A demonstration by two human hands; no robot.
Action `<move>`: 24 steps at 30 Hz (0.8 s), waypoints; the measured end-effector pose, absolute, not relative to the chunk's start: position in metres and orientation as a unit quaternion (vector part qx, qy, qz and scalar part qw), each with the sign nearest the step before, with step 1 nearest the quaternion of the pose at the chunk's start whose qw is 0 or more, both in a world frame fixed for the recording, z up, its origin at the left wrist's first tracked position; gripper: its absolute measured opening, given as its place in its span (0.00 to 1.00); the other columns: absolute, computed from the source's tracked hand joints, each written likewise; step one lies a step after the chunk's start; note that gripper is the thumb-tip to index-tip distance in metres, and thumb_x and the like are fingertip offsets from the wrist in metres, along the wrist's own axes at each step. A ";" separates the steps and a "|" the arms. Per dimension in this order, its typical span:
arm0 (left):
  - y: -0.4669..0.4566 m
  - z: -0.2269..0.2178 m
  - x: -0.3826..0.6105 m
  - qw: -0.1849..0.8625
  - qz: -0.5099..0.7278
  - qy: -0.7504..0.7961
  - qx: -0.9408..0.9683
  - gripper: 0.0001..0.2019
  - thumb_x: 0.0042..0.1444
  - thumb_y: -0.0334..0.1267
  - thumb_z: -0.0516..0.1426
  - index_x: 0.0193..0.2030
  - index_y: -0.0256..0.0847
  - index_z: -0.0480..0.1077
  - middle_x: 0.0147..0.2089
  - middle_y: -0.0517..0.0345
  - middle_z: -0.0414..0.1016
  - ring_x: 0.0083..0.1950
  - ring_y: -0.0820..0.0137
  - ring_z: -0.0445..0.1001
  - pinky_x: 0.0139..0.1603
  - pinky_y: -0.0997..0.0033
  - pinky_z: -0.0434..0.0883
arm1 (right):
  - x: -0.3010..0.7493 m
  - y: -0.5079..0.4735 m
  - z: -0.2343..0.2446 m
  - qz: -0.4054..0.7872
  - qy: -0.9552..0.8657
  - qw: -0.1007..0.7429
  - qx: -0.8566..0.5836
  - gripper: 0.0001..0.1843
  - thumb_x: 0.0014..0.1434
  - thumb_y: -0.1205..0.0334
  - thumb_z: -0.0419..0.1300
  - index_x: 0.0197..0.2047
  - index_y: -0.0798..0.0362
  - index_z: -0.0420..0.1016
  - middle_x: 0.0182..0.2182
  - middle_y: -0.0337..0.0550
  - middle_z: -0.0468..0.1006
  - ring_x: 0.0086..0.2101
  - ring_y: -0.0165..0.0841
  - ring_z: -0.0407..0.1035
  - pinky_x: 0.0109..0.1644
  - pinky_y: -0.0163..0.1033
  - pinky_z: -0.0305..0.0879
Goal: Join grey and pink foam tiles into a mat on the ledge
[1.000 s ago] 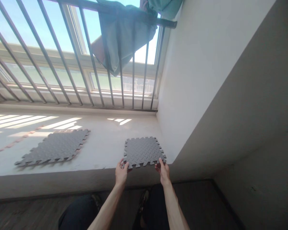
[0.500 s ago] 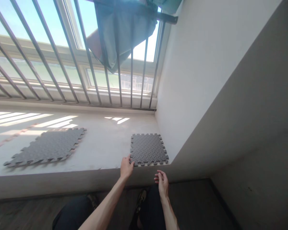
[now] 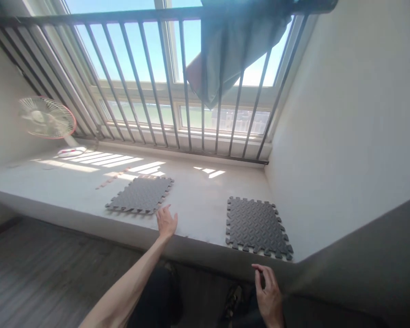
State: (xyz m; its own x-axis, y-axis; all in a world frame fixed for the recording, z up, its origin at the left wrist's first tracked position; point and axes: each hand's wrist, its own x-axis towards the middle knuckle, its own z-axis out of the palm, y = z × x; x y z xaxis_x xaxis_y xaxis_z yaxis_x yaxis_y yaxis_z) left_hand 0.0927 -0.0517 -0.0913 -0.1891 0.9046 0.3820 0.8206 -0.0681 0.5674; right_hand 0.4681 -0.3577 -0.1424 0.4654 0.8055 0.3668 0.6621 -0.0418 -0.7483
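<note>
1. The dark grey, square, jigsaw-edged foam mat [image 3: 256, 225] lies flat on the white ledge [image 3: 198, 205].
2. Nearer you than that mat, your right hand [image 3: 269, 294] hangs empty, fingers loosely curled; its forearm is cut off.
3. Left of it, your left hand [image 3: 166, 221], fingers apart, overlaps a lighter grey jigsaw-edged foam mat's [image 3: 141, 193] corner; you can't tell whether they touch.
4. Beyond it, the grey-green draped cloth [image 3: 215, 54] runs out of view.
</note>
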 end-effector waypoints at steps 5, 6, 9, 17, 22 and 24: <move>-0.017 -0.078 -0.005 0.012 0.254 0.761 0.597 0.28 0.61 0.49 0.61 0.62 0.32 0.69 0.61 0.30 0.69 0.67 0.40 0.63 0.67 0.43 0.64 | 0.465 -0.361 -0.157 0.086 -0.519 0.431 -0.733 0.20 0.75 0.42 0.54 0.51 0.43 0.82 0.49 0.46 0.85 0.49 0.42 0.80 0.54 0.44 0.75; -0.015 -0.077 -0.015 0.026 0.224 0.751 0.620 0.25 0.60 0.48 0.61 0.59 0.34 0.71 0.58 0.32 0.72 0.65 0.41 0.65 0.66 0.45 0.65 | 0.465 -0.359 -0.156 0.084 -0.517 0.429 -0.736 0.21 0.74 0.41 0.54 0.51 0.43 0.83 0.48 0.46 0.85 0.49 0.42 0.80 0.54 0.44 0.75; -0.010 -0.069 -0.028 0.043 0.176 0.710 0.681 0.15 0.61 0.41 0.59 0.52 0.37 0.73 0.48 0.40 0.77 0.59 0.47 0.70 0.64 0.52 0.65 | 0.466 -0.356 -0.153 0.084 -0.518 0.424 -0.738 0.23 0.74 0.39 0.53 0.50 0.44 0.83 0.48 0.47 0.86 0.48 0.43 0.81 0.52 0.44 0.76; -0.018 -0.010 0.010 0.012 0.323 0.660 0.678 0.16 0.67 0.42 0.54 0.55 0.38 0.75 0.47 0.43 0.77 0.56 0.48 0.70 0.66 0.49 0.64 | 0.454 -0.356 -0.134 0.101 -0.505 0.429 -0.742 0.21 0.73 0.41 0.54 0.49 0.44 0.84 0.46 0.46 0.86 0.46 0.42 0.81 0.51 0.44 0.76; -0.106 -0.012 0.109 0.165 0.373 0.552 0.728 0.16 0.68 0.47 0.58 0.56 0.43 0.78 0.51 0.43 0.77 0.58 0.48 0.70 0.69 0.49 0.64 | 0.406 -0.335 -0.107 0.175 -0.479 0.491 -0.706 0.21 0.71 0.41 0.57 0.46 0.45 0.85 0.44 0.48 0.86 0.45 0.44 0.81 0.51 0.45 0.76; -0.142 -0.030 0.143 0.272 0.374 0.503 0.730 0.16 0.62 0.46 0.65 0.55 0.46 0.79 0.51 0.45 0.78 0.59 0.48 0.71 0.71 0.50 0.64 | 0.383 -0.323 -0.101 0.237 -0.459 0.520 -0.680 0.21 0.69 0.39 0.60 0.47 0.45 0.85 0.45 0.49 0.86 0.44 0.44 0.81 0.50 0.45 0.77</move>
State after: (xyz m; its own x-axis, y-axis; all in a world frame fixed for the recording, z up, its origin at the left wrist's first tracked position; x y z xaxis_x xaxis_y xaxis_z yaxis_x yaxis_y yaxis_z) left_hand 0.1426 -0.1419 -0.0301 0.2132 0.9380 0.2732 0.5312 -0.3460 0.7734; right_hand 0.3826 -0.3227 -0.1010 0.4655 0.8713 0.1556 0.3779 -0.0367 -0.9251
